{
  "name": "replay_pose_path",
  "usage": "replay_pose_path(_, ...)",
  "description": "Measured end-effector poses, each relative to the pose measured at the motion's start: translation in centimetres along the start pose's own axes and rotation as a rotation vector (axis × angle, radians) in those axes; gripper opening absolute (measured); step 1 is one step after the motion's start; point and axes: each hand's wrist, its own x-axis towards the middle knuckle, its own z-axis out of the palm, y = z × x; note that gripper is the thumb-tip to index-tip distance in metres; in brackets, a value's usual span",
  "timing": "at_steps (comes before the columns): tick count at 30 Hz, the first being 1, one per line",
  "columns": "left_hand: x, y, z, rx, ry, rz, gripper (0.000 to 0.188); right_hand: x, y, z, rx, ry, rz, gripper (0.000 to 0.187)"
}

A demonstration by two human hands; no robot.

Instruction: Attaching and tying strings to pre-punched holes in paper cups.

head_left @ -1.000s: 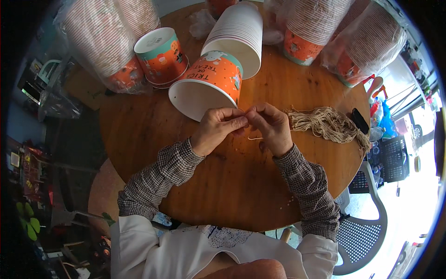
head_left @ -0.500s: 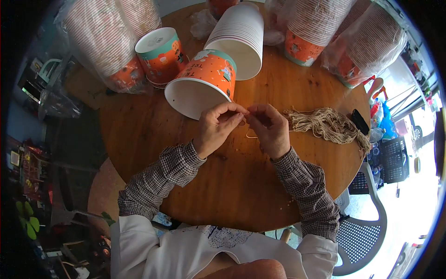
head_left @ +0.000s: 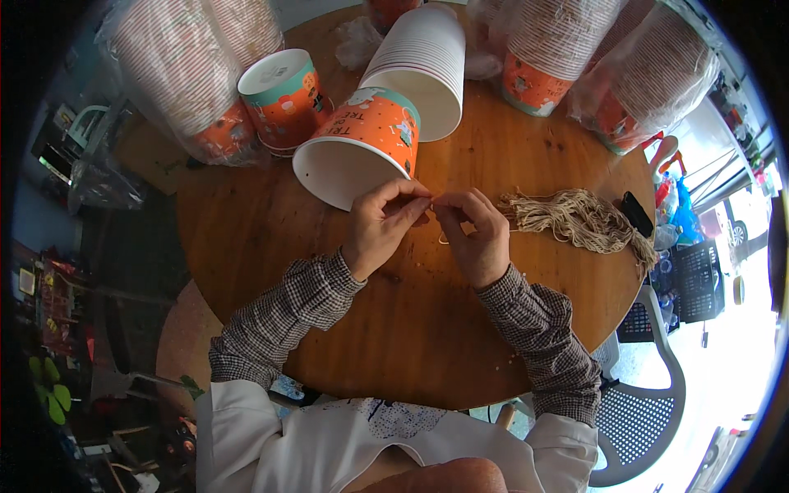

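An orange printed paper bucket (head_left: 382,130) with a green band lies tipped on its side, its white mouth facing me. My left hand (head_left: 376,228) is closed in a pinch beside the lower right part of the bucket's rim. Its fingertips almost meet those of my right hand (head_left: 477,238), which also pinches. Between them is a thin string, mostly hidden by the fingers; a short bit of string (head_left: 443,239) shows below them. Right of my right hand lies a loose hank of beige string (head_left: 579,220).
Behind the bucket lies a nested stack of white buckets (head_left: 423,62). An upside-down orange bucket (head_left: 288,107) stands at left. Plastic-wrapped bucket stacks (head_left: 177,70) line the far side. A dark object (head_left: 635,214) rests by the hank. A grey chair (head_left: 637,419) stands right of the round wooden table (head_left: 394,345).
My right hand has shifted slightly left and its fingers have changed their bend. The left hand has barely moved, and the bucket has turned very slightly.
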Motion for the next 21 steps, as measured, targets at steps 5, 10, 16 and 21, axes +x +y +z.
replay_pose_path(5,-0.2,-0.9,0.2,0.156,0.019,0.177,0.010,0.0,0.2,-0.1,-0.029,-0.004,-0.010,0.009)
replay_pose_path(10,-0.2,-0.7,0.0,0.198,0.007,0.155,0.011,0.0,0.6,-0.1,-0.036,-0.015,0.005,0.010)
replay_pose_path(16,0.2,0.2,-0.8,-0.030,-0.119,-0.140,0.014,0.1,0.7,0.0,-0.019,-0.019,-0.053,0.014)
replay_pose_path(21,0.4,0.3,-1.6,-0.456,-0.187,-0.480,0.016,-0.2,0.8,0.5,0.423,-0.027,0.262,0.012)
